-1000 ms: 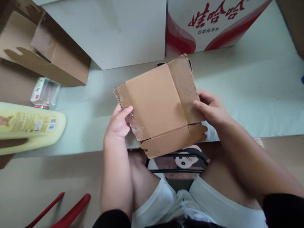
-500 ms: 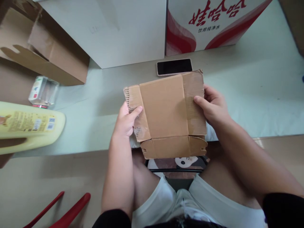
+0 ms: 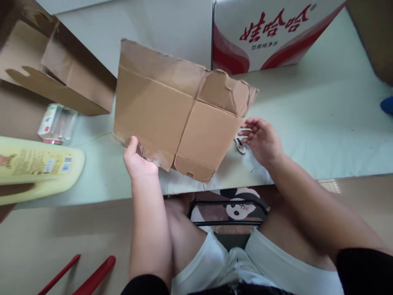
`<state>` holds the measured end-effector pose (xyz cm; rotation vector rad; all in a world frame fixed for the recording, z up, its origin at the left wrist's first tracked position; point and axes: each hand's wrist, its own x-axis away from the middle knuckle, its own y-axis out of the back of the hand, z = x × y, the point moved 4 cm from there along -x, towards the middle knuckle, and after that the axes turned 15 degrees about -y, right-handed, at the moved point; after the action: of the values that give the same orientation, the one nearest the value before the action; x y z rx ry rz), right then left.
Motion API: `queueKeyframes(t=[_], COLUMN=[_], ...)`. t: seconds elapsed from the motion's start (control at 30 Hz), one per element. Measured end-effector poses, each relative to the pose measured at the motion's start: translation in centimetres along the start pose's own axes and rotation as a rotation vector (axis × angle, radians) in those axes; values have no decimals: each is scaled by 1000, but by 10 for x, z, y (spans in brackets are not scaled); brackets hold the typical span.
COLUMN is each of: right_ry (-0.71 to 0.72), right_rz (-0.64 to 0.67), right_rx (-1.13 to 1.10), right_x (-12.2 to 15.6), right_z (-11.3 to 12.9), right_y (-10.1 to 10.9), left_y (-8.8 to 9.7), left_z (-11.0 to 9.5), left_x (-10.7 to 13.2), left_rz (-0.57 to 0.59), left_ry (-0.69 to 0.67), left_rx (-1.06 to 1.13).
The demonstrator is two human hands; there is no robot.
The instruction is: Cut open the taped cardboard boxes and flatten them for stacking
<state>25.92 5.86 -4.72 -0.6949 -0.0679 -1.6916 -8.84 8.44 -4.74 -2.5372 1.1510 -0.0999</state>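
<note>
A creased sheet of brown cardboard, with torn edges and flaps, is held tilted above the table. My left hand grips its lower left edge, the thumb on the upper face and the other fingers hidden beneath. My right hand is just off the sheet's right edge, its fingers slightly bent and apart, with nothing seen in them. Beside those fingertips, on the table, lies a small white and dark item whose kind I cannot make out.
The pale green table bears a white box, a red-and-white carton, an open cardboard box, a clear plastic package and a yellow bottle. Something blue is at the right edge. Red legs show below left.
The cardboard has been turned and spread wider, moving up and left with my left hand. My right hand has let go of its edge. The phone is now covered, and the small item shows.
</note>
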Motion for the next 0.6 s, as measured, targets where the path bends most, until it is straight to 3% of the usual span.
queueKeyframes(t=[0.1,0.2,0.4,0.5,0.6], right_ry=[-49,-104,-386,-353,-230], right_rz=[244,315,120,44,-215], right_rx=[139,363,182,100,199], right_x=[13,31,56,73,100], right_z=[-10,-19,-35,-26,-9], right_y=[-27,-42,-39,-28,11], left_y=[-1,-8,-23,-23,-20], left_z=[4,4,-3,-10,-19], left_x=[2,8,21,23,23], left_rz=[-70,-79,78,144,172], left_ry=[106,133,202,318,413], left_rx=[7,21,24,13,-19])
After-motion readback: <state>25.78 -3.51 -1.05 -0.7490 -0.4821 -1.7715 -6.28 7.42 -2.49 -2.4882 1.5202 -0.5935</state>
